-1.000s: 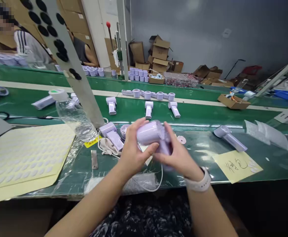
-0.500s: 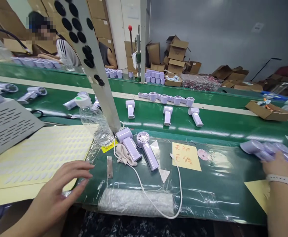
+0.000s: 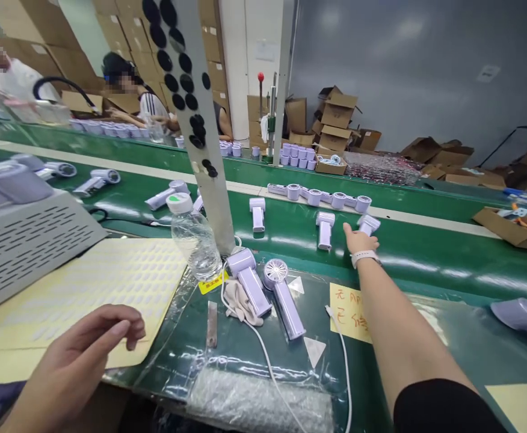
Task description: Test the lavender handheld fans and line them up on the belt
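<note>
Taking the clear bottle [image 3: 195, 243] as landmark and working left to right. Seeing the grey slotted stand [image 3: 33, 246] standing well left of the bottle. Finding the left hand [image 3: 83, 355] hovering left of and nearer than the bottle, over the near part of the sticker sheet [image 3: 162, 313]; showing loosely curled fingers, thumb close to the index finger, nothing visibly held; curling more than half a second ago. Logging a cloth-side fan [image 3: 254, 291] lying just right of the bottle, partly over the cloth [image 3: 240, 300], with a face-up fan [image 3: 286, 300] lying next along to the right. Tracing the white cable [image 3: 263, 355] running from beside the bottle toward the near edge. Placing the handwritten note [image 3: 342, 294] farther right of the bottle, partly hidden behind the forearm. Locating the right hand [image 3: 361, 242] beyond and right of the bottle, at the purple fan [image 3: 369, 224] lying on the green belt [image 3: 426, 240]; showing a thumb spread away to the left and partly hidden fingers overlapping the fan's handle; not telling whether gripping or merely touching. Recording the main change: half a second ago reaching with this hand to the far-right fans [image 3: 520, 316], well right of the bottle; now reaching across the belt instead. Reading this, as a judgement, as turning from one fan to another, using the right hand alone.
</note>
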Demonstrator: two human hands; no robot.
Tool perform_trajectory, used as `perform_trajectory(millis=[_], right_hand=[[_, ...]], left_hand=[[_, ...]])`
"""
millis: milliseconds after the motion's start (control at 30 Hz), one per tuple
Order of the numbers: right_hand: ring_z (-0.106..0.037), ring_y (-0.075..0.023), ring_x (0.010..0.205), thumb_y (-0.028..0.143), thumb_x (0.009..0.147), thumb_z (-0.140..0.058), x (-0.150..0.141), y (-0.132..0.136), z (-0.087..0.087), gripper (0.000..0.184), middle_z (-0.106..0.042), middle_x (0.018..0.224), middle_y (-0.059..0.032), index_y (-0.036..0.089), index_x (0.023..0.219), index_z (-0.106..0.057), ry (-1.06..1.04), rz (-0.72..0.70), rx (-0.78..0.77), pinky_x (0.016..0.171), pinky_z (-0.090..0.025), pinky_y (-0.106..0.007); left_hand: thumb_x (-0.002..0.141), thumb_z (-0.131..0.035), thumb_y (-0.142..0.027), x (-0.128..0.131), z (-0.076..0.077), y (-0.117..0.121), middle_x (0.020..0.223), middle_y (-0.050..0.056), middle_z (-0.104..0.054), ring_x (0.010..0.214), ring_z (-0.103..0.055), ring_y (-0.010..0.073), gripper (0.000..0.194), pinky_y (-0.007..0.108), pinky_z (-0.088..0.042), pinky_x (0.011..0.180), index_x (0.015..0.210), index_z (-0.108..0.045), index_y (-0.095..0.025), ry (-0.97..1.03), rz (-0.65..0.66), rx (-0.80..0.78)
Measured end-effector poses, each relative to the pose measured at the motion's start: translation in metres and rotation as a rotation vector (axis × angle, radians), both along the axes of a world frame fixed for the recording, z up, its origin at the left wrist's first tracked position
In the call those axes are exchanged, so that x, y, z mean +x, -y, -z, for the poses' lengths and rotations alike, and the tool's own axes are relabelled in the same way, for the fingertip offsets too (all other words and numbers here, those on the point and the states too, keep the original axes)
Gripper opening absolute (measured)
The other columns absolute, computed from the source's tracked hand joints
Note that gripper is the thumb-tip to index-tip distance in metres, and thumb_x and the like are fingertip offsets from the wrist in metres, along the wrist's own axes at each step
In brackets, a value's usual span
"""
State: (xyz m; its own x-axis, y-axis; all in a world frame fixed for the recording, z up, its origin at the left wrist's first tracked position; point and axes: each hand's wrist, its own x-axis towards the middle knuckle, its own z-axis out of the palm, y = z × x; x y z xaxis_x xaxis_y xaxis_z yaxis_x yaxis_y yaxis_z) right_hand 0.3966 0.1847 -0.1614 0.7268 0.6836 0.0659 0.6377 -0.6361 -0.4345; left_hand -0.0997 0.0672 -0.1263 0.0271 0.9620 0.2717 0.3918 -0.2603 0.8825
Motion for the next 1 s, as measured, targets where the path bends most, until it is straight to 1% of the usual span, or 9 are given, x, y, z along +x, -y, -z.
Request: perform_trajectory(millis=[100,167,333,467,633,700,767,867,1000], right_hand=[[-0.061,-0.0286,0.122,0.038,0.101,-0.065,-0.048,-0.007,0.001,0.035,-0.059,0.142,-0.0120,0.020,0.131,-0.063,-0.010,-0.085,-0.030,0.103,-0.052,-0.052],[-0.063,-0.0282,0.121,0.036,0.099,-0.067,-0.064,0.002,-0.008,0.035,-0.061,0.138,-0.0116,0.018,0.129,-0.064,-0.036,-0.193,-0.040,0.102,-0.053,-0.052],[-0.068,-0.0309,0.112,0.036,0.094,-0.069,-0.082,0.073,-0.050,0.035,-0.071,0.122,-0.0129,0.016,0.122,-0.072,-0.136,-0.493,0.036,0.098,-0.054,-0.044],[-0.056,-0.0401,0.131,0.044,0.079,-0.076,-0.137,0.161,-0.059,0.052,-0.059,0.144,-0.0141,0.021,0.126,-0.074,-0.109,-0.754,0.246,0.109,-0.047,-0.052],[-0.044,-0.0458,0.142,0.047,0.080,-0.077,-0.183,0.231,-0.047,0.060,-0.039,0.161,-0.0216,0.019,0.132,-0.071,-0.039,-0.998,0.369,0.111,-0.042,-0.063],[-0.060,-0.0387,0.126,0.053,0.089,-0.067,-0.169,0.231,-0.043,0.038,-0.061,0.142,-0.0183,0.021,0.105,-0.080,-0.172,-0.992,0.268,0.102,-0.051,-0.054],[-0.070,-0.0301,0.093,0.050,0.098,-0.052,-0.144,0.218,-0.036,0.042,-0.075,0.099,-0.0139,0.022,0.075,-0.072,-0.259,-0.828,0.195,0.085,-0.056,-0.045],[-0.064,-0.0322,0.085,0.037,0.096,-0.054,-0.118,0.190,-0.020,0.034,-0.066,0.079,-0.0146,0.023,0.065,-0.052,-0.196,-0.568,0.217,0.078,-0.051,-0.046],[-0.060,-0.0283,0.080,0.031,0.089,-0.060,-0.133,0.194,-0.005,0.027,-0.062,0.074,-0.0086,0.026,0.069,-0.043,-0.231,-0.627,0.231,0.074,-0.047,-0.040]], left_hand=[[0.086,-0.073,-0.040,0.004,-0.003,0.006,0.071,-0.002,-0.070,0.064,-0.064,0.0180,0.012,0.029,-0.055,0.062,0.077,-0.075,-0.031,0.088,0.027,-0.097],[0.085,-0.074,-0.042,0.016,-0.001,0.010,0.077,0.001,-0.073,0.070,-0.067,0.0190,0.014,0.028,-0.056,0.065,0.084,-0.076,-0.027,0.098,0.187,-0.167],[0.092,-0.067,-0.051,0.078,0.013,0.014,0.086,0.009,-0.076,0.076,-0.071,0.0211,0.035,0.029,-0.057,0.064,0.100,-0.075,-0.018,0.421,0.568,-0.394],[0.077,-0.078,-0.063,0.150,0.019,0.028,0.129,0.013,-0.072,0.124,-0.065,0.0300,0.061,0.041,-0.054,0.103,0.122,-0.071,-0.022,0.958,0.600,-0.412],[0.069,-0.082,-0.066,0.177,0.020,0.047,0.094,0.008,-0.079,0.100,-0.075,0.0297,0.055,0.043,-0.058,0.097,0.094,-0.076,-0.017,1.244,0.495,-0.551],[0.066,-0.085,-0.065,0.164,0.020,0.047,0.085,0.007,-0.079,0.082,-0.076,0.0263,0.054,0.038,-0.062,0.081,0.087,-0.076,-0.016,1.204,0.503,-0.590],[0.064,-0.087,-0.063,0.149,0.020,0.044,0.084,0.008,-0.079,0.074,-0.074,0.0228,0.054,0.033,-0.062,0.070,0.085,-0.077,-0.015,1.144,0.490,-0.566],[0.059,-0.090,-0.062,0.134,0.015,0.039,0.092,0.009,-0.080,0.079,-0.074,0.0214,0.054,0.028,-0.060,0.069,0.083,-0.079,-0.015,1.055,0.462,-0.422],[0.061,-0.083,-0.073,0.130,0.007,0.041,0.100,0.011,-0.079,0.093,-0.075,0.0271,0.061,0.033,-0.061,0.077,0.085,-0.079,-0.016,1.056,0.518,-0.362]])
